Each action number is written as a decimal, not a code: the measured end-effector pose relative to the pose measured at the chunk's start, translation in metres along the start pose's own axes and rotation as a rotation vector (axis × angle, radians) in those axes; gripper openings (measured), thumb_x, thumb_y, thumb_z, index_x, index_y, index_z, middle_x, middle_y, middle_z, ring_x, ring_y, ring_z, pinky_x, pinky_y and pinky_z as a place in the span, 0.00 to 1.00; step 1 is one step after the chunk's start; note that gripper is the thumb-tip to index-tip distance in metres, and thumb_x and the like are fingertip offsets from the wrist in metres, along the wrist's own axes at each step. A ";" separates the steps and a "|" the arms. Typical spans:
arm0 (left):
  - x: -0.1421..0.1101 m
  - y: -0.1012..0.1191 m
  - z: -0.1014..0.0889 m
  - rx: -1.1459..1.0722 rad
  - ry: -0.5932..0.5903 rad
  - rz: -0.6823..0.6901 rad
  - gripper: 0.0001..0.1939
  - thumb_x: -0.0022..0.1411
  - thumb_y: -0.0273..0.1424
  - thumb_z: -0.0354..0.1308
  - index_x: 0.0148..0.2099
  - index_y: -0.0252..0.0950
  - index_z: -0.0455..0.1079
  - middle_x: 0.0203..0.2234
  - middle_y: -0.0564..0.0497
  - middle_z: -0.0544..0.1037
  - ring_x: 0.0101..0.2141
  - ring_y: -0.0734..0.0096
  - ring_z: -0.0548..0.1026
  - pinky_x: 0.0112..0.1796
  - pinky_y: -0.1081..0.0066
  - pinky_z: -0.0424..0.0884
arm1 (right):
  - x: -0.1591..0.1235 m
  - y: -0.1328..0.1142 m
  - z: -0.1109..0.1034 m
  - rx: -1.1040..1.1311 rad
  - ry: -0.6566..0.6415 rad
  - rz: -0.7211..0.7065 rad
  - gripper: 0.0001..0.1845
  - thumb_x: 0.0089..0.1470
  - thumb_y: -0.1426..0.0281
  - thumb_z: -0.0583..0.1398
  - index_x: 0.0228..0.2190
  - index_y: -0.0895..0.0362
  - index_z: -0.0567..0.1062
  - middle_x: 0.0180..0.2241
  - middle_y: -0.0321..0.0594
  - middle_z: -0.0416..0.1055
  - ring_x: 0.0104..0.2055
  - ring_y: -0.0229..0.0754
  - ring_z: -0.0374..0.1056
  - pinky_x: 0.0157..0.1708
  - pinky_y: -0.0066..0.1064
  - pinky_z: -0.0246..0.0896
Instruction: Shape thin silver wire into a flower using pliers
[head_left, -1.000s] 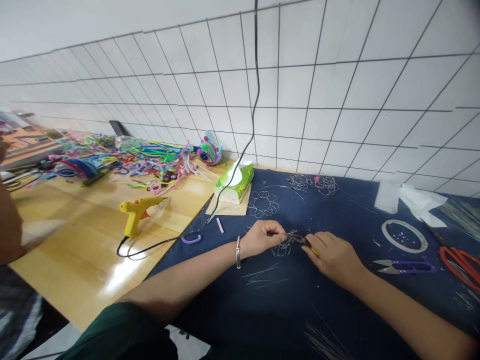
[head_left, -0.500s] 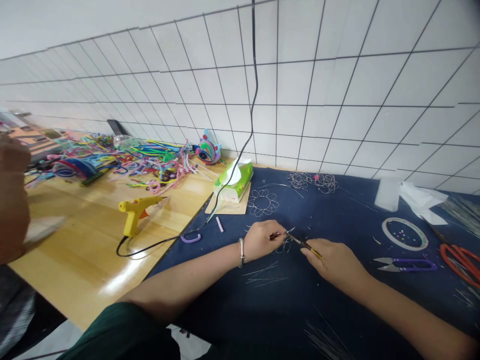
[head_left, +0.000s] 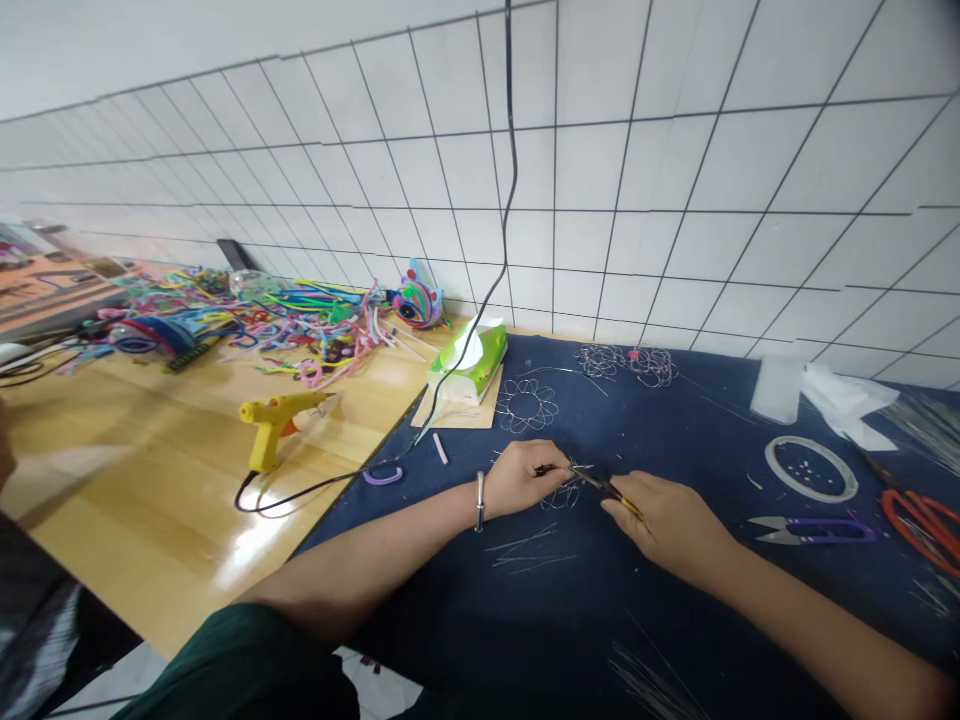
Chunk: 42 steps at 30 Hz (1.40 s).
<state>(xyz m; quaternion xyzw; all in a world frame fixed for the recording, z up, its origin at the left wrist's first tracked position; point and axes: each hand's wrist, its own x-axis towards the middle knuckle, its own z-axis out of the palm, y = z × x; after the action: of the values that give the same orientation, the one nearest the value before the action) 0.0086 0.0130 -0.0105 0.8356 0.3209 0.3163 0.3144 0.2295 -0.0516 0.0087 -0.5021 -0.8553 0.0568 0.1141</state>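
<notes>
Right hand (head_left: 673, 518) holds pliers (head_left: 606, 488), purple snips (head_left: 796, 523) nearby.

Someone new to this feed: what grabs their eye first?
Probably the bright yellow plastic glue gun, on the pale wooden tabletop to the left. Behind it, a multicoloured tangle of fuzzy stems sprawls near the white tiled wall. Then, over the dark blue cloth, the right hand holds yellow-handled metal pliers, their tip at the pinching left hand.

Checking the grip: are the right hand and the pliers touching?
Touching; the head view shows the right hand closed around the yellow-handled pliers.
</notes>
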 end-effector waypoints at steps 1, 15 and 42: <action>0.000 0.000 0.000 -0.019 -0.003 -0.007 0.07 0.57 0.29 0.53 0.32 0.33 0.71 0.25 0.50 0.73 0.27 0.75 0.70 0.30 0.77 0.64 | 0.000 0.000 0.001 -0.023 0.014 -0.015 0.13 0.57 0.63 0.48 0.33 0.55 0.68 0.27 0.38 0.67 0.29 0.38 0.64 0.28 0.29 0.56; 0.003 0.002 -0.006 -0.031 -0.068 -0.002 0.06 0.56 0.27 0.53 0.31 0.32 0.71 0.24 0.52 0.72 0.26 0.78 0.69 0.29 0.78 0.63 | 0.002 0.003 -0.005 -0.351 0.162 -0.210 0.17 0.56 0.65 0.50 0.43 0.61 0.69 0.30 0.46 0.66 0.33 0.43 0.60 0.32 0.34 0.55; 0.008 -0.001 -0.005 -0.094 -0.022 0.099 0.06 0.57 0.28 0.55 0.34 0.33 0.72 0.31 0.47 0.73 0.34 0.73 0.70 0.37 0.74 0.67 | 0.007 -0.001 -0.017 0.455 -0.263 0.207 0.21 0.57 0.58 0.45 0.22 0.56 0.65 0.20 0.32 0.65 0.23 0.34 0.61 0.24 0.26 0.50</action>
<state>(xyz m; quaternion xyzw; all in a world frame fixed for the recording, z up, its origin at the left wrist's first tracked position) 0.0092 0.0217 -0.0053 0.8380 0.2605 0.3369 0.3411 0.2300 -0.0466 0.0261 -0.5365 -0.7724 0.3231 0.1055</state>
